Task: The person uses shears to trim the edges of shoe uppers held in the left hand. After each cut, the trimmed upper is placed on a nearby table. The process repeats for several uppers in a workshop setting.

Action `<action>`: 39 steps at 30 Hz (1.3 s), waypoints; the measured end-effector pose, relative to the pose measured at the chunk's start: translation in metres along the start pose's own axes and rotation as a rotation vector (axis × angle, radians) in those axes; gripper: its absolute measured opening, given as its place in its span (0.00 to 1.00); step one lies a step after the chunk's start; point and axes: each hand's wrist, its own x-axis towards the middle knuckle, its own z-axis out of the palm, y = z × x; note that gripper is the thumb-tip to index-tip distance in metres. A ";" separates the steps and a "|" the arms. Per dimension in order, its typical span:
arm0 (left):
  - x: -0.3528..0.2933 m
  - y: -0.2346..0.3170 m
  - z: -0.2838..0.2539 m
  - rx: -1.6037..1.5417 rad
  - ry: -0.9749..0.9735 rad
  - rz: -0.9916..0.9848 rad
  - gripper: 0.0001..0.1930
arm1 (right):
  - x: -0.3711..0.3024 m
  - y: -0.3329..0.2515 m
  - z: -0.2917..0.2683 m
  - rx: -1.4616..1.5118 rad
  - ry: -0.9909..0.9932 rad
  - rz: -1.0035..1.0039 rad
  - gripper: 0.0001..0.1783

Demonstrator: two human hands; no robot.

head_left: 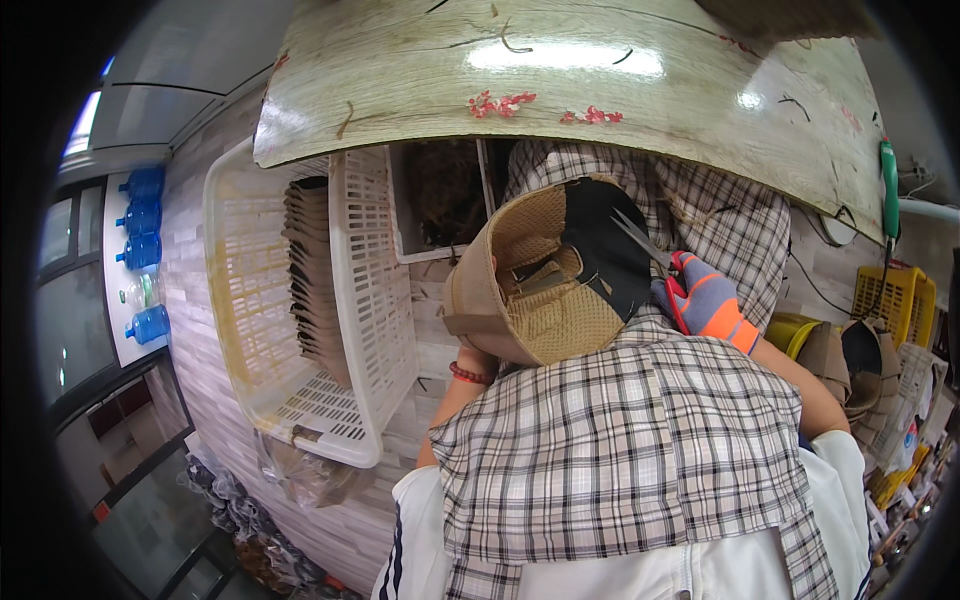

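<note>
A tan woven cap point(545, 335) with a black inner panel point(605, 240) is held up over my lap, its hollow side showing. My left hand point(478, 362) supports it from the left and underneath; most of its fingers are hidden behind the fabric. On the right, my right hand point(705, 300), in a grey and orange glove, is closed around red-handled scissors point(640, 238). Their blades are apart and lie over the cap's black panel. Whether they touch the material I cannot tell. A checked apron point(600, 450) covers my front and legs.
Ahead lies a wood-patterned tabletop point(400, 90) with thread scraps. To the left stands a white plastic basket point(375, 300) with a stack of caps point(320, 270); a bin point(402, 240) of dark scraps is under the table. A yellow basket point(905, 300) and more caps point(865, 360) are at right.
</note>
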 end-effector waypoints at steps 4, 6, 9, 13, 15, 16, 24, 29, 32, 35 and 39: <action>-0.002 -0.002 0.001 0.000 0.003 -0.003 0.25 | 0.004 -0.004 -0.019 -0.357 0.022 -0.406 0.17; -0.002 -0.003 0.001 0.000 0.003 -0.001 0.25 | 0.005 -0.009 -0.029 -0.473 -0.011 -0.460 0.19; -0.003 -0.003 0.002 0.002 0.004 -0.004 0.25 | 0.006 -0.014 -0.032 -0.597 -0.062 -0.462 0.19; -0.002 -0.003 0.003 0.002 0.004 -0.001 0.25 | 0.001 -0.011 -0.029 -0.599 -0.004 -0.466 0.20; -0.003 -0.004 0.003 0.002 0.007 -0.002 0.25 | -0.001 -0.009 -0.029 -0.581 0.027 -0.463 0.20; -0.003 -0.004 0.002 -0.001 0.006 -0.002 0.25 | -0.002 -0.009 -0.030 -0.580 0.027 -0.455 0.20; -0.003 -0.003 0.002 0.005 0.011 -0.003 0.25 | -0.004 -0.016 -0.035 -0.592 0.023 -0.471 0.19; -0.004 -0.004 0.003 0.004 0.013 -0.006 0.25 | -0.005 -0.015 -0.036 -0.591 0.011 -0.466 0.19; -0.005 -0.003 0.004 0.005 0.011 -0.009 0.25 | -0.006 -0.019 -0.033 -0.593 -0.005 -0.385 0.20; -0.005 -0.004 0.005 0.000 0.010 -0.011 0.25 | -0.002 -0.001 -0.022 -0.584 0.019 -0.424 0.20; -0.005 -0.004 0.004 0.008 0.008 -0.014 0.25 | -0.002 0.002 -0.016 -0.486 0.032 -0.433 0.21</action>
